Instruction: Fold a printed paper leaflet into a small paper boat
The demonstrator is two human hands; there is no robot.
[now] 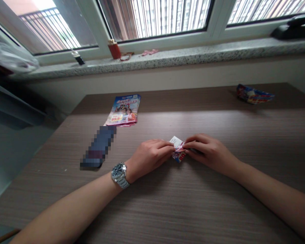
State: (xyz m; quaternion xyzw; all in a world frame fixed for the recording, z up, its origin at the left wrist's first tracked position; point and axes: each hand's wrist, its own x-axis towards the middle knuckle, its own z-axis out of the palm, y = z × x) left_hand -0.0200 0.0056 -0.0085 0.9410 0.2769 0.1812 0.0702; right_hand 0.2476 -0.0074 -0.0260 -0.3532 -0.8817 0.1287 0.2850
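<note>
So the counter is a brown wood-grain top with fine streaks running side to side, pushed up against a wall under a wide window. Below the window runs a speckled granite sill, with a small red cup near its left part and some pinkish bits just right of that. Outside you can see bars and building fronts, pretty washed out.

Toward the far left part of the counter lies a glossy flyer with people and a price tag printed on it, and just in front of it a dark flat object that's blurred out, so can't tell what it is. Over by the far right corner sits a folded colourful paper piece, well apart from everything else.

Near the middle of the counter is the folded paper, small, white on its upper flap with red and blue print on the lower part, looks creased into a compact angular shape. It's low on the counter, maybe resting on it. The left hand, with a metal wristwatch on that wrist, has its grip pinched on the paper's left edge. The right hand is pinched on the right edge, fingertips closed together on it.
</note>
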